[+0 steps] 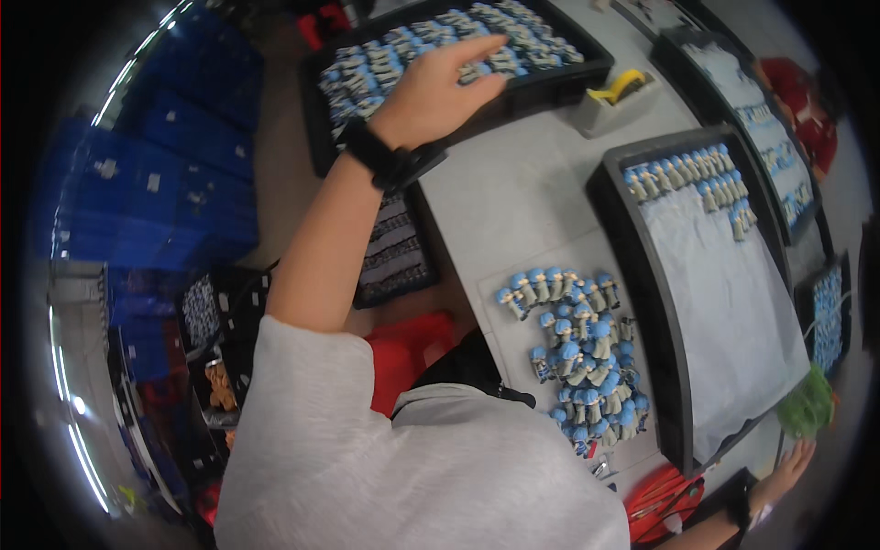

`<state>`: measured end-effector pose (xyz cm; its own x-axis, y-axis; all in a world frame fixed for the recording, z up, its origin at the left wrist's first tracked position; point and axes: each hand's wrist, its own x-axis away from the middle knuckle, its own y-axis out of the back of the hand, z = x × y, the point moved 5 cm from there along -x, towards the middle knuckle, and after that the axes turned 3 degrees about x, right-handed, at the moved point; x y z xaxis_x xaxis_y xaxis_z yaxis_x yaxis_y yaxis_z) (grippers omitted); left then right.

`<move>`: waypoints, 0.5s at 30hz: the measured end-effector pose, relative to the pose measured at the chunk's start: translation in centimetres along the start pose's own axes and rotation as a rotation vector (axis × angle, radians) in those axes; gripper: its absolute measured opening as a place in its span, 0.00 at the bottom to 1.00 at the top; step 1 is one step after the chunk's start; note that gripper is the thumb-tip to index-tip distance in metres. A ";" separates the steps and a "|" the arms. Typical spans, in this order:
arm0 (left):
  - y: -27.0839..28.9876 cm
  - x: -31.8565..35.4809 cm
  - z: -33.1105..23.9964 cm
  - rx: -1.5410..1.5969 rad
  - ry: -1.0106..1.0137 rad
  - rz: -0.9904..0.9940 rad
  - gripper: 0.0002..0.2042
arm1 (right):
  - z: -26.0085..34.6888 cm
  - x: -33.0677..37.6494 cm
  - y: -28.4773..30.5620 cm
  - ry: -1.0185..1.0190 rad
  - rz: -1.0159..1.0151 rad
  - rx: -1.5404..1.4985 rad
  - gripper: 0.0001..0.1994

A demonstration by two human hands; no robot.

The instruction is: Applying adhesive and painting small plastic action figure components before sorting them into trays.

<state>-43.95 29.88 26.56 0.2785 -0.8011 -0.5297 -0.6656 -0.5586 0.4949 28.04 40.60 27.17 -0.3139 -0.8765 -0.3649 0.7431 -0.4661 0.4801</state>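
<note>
- Figurines [431,50], small, with blue caps and pale bodies, are seen filling a black tray [550,87] at the far left of the grey table [513,192].
- The left hand [440,87] is stretched out over this tray, palm down, fingers loosely extended and resting on the figurines; whether any is gripped cannot be told.
- A black wristband [390,160] is worn on the left wrist, and a grey sleeve [367,458] covers the upper arm.
- A loose pile [582,353] of the same figurines is laid on the table, just in front of the person's body.
- Just right of the pile, a second tray [642,302] is lined with a white sheet [724,302], and one short row of figurines [692,183] is set along its far end.
- A small grey box [610,105] with a yellow part on top is placed between the two trays.
- The right hand [788,467] is seen at the lower right rim, small and partly cut off, beside something green [808,403]; its state cannot be told.
- More trays with blue pieces are lined up along the far right, and blue crates [165,174] are stacked on the floor to the left.
</note>
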 end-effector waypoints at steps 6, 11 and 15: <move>10.9 33.4 4.9 -0.146 0.964 -0.320 0.19 | 11.0 7.9 -9.3 0.451 0.074 0.061 0.17; 7.7 55.5 5.2 -0.198 1.561 -0.221 0.12 | 20.4 13.6 -15.6 0.718 0.352 -0.232 0.22; 6.1 62.2 4.0 -0.150 1.709 -0.352 0.17 | 25.7 17.1 -20.7 0.890 0.520 -0.457 0.20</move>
<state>-33.49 -22.50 -6.12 0.8004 0.1003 0.5910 -0.3822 -0.6741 0.6320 -7.92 32.15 31.51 0.4945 -0.4685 -0.7321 0.8646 0.1789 0.4695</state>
